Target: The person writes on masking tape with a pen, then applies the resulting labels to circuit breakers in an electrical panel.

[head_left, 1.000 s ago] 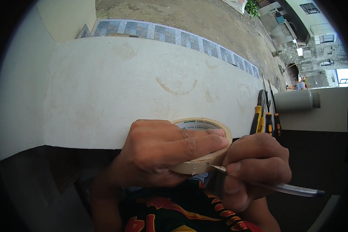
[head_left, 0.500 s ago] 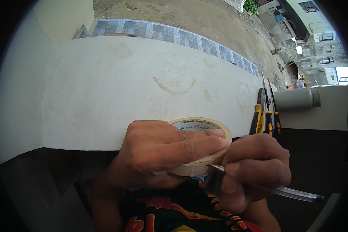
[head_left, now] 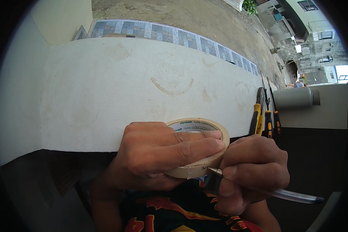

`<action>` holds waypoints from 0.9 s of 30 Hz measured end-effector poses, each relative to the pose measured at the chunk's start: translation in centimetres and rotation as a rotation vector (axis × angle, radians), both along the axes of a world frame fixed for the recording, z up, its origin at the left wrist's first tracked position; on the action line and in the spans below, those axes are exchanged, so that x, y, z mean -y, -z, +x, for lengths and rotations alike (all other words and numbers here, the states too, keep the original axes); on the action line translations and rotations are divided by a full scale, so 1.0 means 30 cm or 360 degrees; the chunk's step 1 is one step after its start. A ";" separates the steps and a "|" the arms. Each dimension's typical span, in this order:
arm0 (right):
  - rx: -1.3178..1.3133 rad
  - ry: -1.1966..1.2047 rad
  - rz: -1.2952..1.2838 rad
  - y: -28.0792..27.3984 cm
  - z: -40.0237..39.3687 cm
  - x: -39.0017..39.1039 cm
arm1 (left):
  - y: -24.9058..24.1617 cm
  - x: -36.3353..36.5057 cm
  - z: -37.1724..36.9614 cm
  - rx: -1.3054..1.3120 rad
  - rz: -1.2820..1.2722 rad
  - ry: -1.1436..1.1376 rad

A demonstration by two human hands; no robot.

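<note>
diffuse daylight | ledge (head_left: 104,96) bright | area below dim | edges curved (black-rimmed, too)

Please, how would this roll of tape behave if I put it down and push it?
The roll of tape would probably roll on its edge, being round, but slide on its flat side. It seems fairly stiff: no dent shows beside the left hand. Its hollow core suggests modest weight.
</note>
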State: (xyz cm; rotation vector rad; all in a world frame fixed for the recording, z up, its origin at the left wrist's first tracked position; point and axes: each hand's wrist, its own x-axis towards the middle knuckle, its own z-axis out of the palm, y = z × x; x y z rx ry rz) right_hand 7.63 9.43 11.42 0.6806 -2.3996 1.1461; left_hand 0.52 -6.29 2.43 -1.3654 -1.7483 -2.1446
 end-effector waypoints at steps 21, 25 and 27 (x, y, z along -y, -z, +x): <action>-0.0056 -0.0001 -0.0200 0.030 0.002 -0.026 | -0.016 0.005 -0.001 -0.0040 -0.0127 -0.0130; -0.0052 -0.0085 -0.0170 0.025 -0.008 -0.036 | -0.012 0.004 -0.004 -0.0072 -0.0141 -0.0106; -0.0065 -0.0081 -0.0185 0.027 -0.016 -0.031 | -0.011 -0.007 0.000 -0.0043 -0.0055 -0.0146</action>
